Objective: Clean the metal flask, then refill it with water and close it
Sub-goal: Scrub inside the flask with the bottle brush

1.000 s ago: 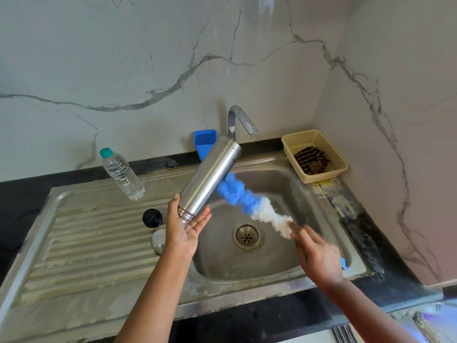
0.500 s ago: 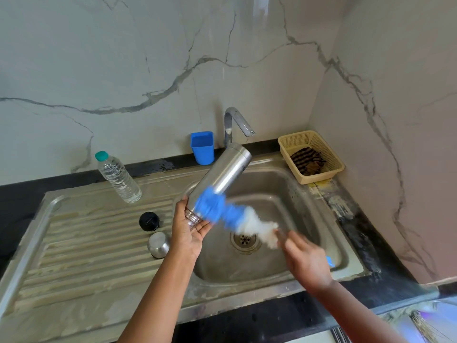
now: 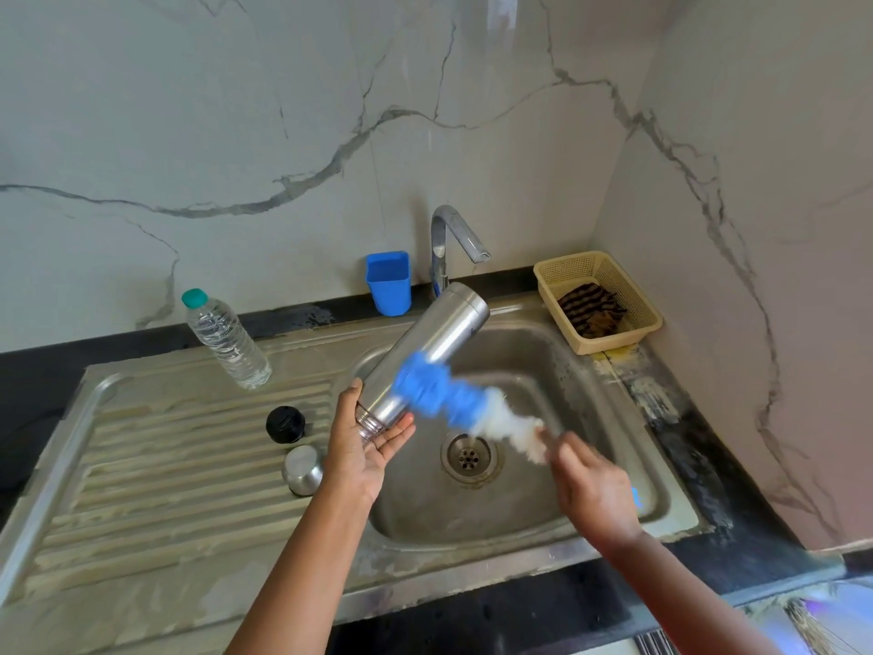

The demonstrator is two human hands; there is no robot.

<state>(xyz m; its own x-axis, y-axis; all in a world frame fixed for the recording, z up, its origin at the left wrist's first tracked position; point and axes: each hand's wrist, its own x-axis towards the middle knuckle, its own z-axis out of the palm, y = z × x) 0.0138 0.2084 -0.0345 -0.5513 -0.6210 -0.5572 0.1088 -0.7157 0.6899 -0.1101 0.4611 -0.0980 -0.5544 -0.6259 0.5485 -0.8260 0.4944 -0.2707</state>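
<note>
White marble-patterned wall panels (image 3: 283,111) with grey veins meet in a corner at the right, above a black countertop (image 3: 699,446) that carries a steel sink (image 3: 141,465) with a ribbed drainboard, under even, soft light.

Single head-worn wide-angle view, looking forward and down, close above the sink (image 3: 557,543), wall behind

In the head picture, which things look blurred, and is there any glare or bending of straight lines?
Head view: the blue and white brush is smeared by motion, and the right hand gripping it is soft; the metal flask in the left hand stays fairly sharp. A pale glare streak lies on the marble wall. The wide lens bows the sink edges.
</note>
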